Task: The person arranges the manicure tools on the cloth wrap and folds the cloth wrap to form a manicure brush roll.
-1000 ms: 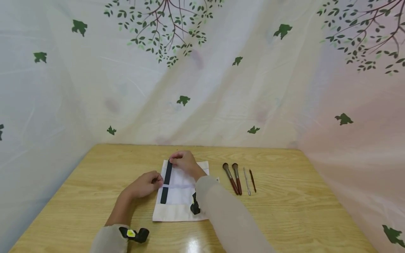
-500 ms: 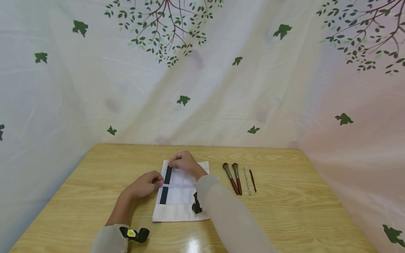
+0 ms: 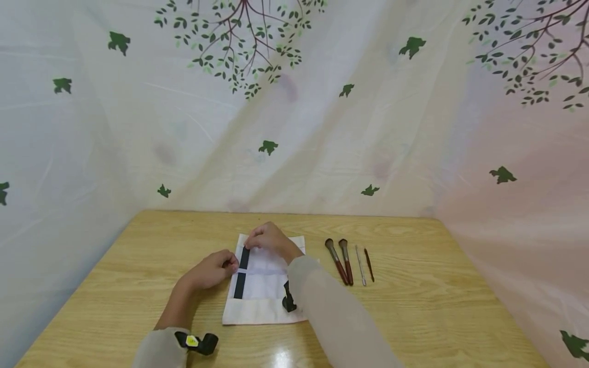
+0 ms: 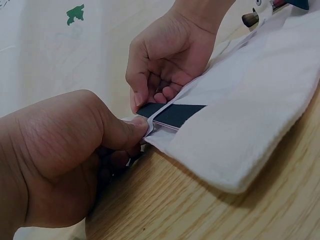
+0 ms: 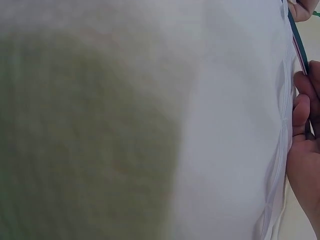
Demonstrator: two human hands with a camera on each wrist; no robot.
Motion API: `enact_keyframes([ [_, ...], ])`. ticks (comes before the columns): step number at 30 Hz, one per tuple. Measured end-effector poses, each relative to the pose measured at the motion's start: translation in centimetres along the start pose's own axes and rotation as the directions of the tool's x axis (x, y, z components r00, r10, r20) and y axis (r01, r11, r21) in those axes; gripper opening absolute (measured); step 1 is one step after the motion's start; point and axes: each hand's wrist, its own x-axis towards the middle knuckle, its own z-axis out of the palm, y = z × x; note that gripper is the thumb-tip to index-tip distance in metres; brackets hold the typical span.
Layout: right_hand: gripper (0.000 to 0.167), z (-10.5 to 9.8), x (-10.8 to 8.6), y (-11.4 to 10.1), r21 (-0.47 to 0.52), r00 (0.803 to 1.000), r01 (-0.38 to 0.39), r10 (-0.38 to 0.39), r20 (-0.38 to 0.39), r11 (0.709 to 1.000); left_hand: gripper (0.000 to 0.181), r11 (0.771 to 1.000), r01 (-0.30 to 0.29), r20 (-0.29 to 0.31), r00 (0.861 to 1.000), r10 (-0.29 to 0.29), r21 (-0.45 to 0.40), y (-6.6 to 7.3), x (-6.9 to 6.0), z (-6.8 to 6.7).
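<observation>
A white cloth tool roll [image 3: 264, 286] lies unrolled on the table, with an elastic band across its middle and a pocket along its near edge. A black nail file [image 4: 176, 115], flat and with a pale pinkish core, runs beneath the band at the left side. Its near end is hidden in the pocket. My right hand [image 3: 271, 239] pinches the file's far end between thumb and fingers. At the roll's left edge, my left hand [image 4: 65, 150] pinches the elastic band [image 4: 151, 122] where it meets the cloth.
Right of the roll, two makeup brushes [image 3: 338, 260] with brown handles lie on the wooden table [image 3: 437, 306]. Beside them are a thin silver tool [image 3: 361, 266] and a thin dark brown stick [image 3: 369, 265]. A leaf-printed curtain [image 3: 313, 153] stands behind.
The nail file has slid toward me under the band, with its far end lower on the roll. My right hand has followed it slightly; my left hand has stayed in place.
</observation>
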Motion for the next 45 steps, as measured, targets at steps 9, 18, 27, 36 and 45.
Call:
enact_keyframes([
  [9, 0.007, -0.1, -0.2, -0.3, -0.007, 0.999, 0.023, -0.023, 0.028, 1.000, 0.005, 1.000, -0.007, -0.004, 1.000, 0.007, 0.008, 0.2, -0.1, 0.0],
  [18, 0.013, -0.4, -0.3, 0.0, 0.072, 1.000, 0.018, -0.020, 0.019, 0.997, 0.005, 1.000, 0.028, 0.007, 1.000, -0.028, -0.009, 0.0, -0.1, 0.0],
  [27, 0.015, -2.3, -0.3, -0.2, 0.042, 1.000, -0.001, 0.001, 0.017, 0.999, 0.006, 0.997, 0.076, 0.009, 0.997, -0.076, -0.022, 0.2, -0.2, -0.2],
  [36, 0.024, -4.8, -1.5, -1.5, -0.116, 0.996, 0.073, -0.066, 0.061, 0.991, 0.006, 0.999, -0.008, -0.019, 1.000, 0.007, -0.047, 0.4, -0.1, -0.4],
  [45, 0.024, -8.7, -3.1, -1.7, -0.239, 0.989, 0.141, -0.128, 0.070, 0.961, 0.010, 0.999, 0.004, -0.084, 0.996, -0.008, -0.041, 1.4, 0.3, -0.4],
])
